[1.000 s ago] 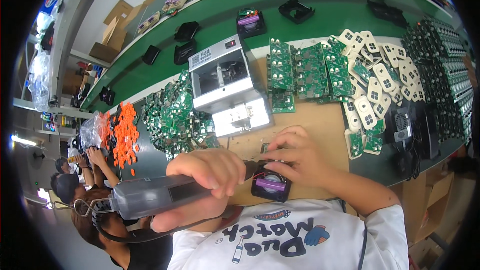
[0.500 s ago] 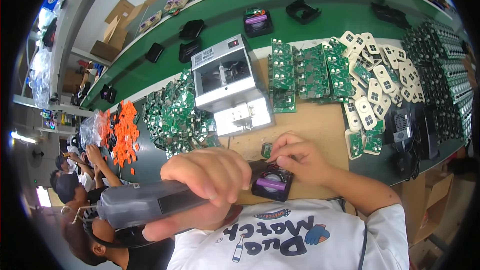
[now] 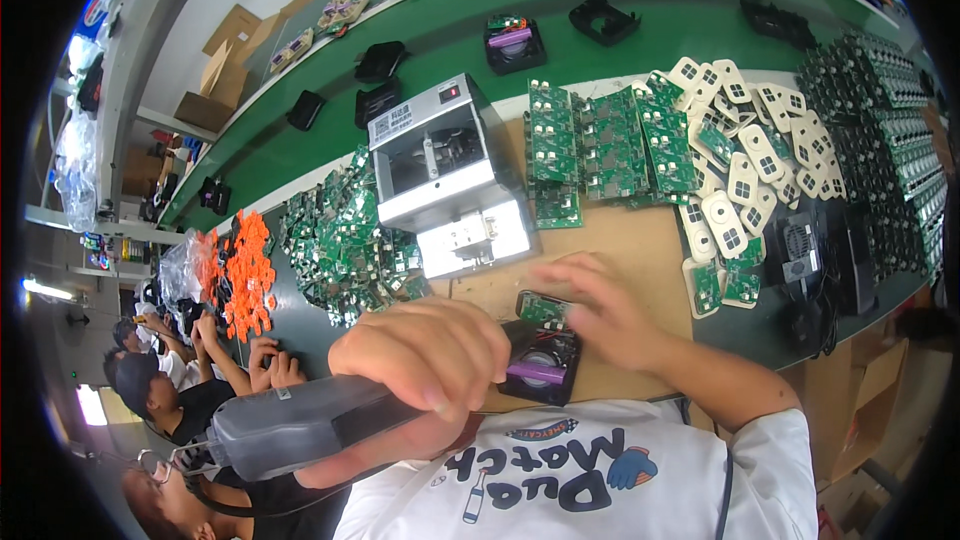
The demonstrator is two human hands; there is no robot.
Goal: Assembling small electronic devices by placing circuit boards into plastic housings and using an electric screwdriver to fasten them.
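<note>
My left hand (image 3: 425, 355) is wrapped round a dark grey electric screwdriver (image 3: 290, 430) with a wire hanging loop at its rear end. The tool's front end reaches over a black plastic housing (image 3: 558, 395) on the brown work board in front of me. In this housing lie a purple cylindrical battery cell (image 3: 538, 374), a round speaker-like part (image 3: 540, 358) and, at its far end, a green circuit board (image 3: 543, 309). My right hand (image 3: 605, 305) hovers beside the circuit board, slightly blurred, fingers stretched out and apart. The screwdriver's tip is hidden behind my left fingers.
A grey metal machine (image 3: 445, 170) stands beyond the housing. Heaped green circuit boards (image 3: 345, 240) and orange parts (image 3: 248, 275) lie left; upright boards (image 3: 610, 145) and cream plates (image 3: 765, 155) lie right. Co-workers' hands (image 3: 275, 365) are at the left bench edge.
My right hand has let go at the housing, lifted and spread its fingers. The green board in the housing shows more plainly. My left hand keeps its hold on the screwdriver.
</note>
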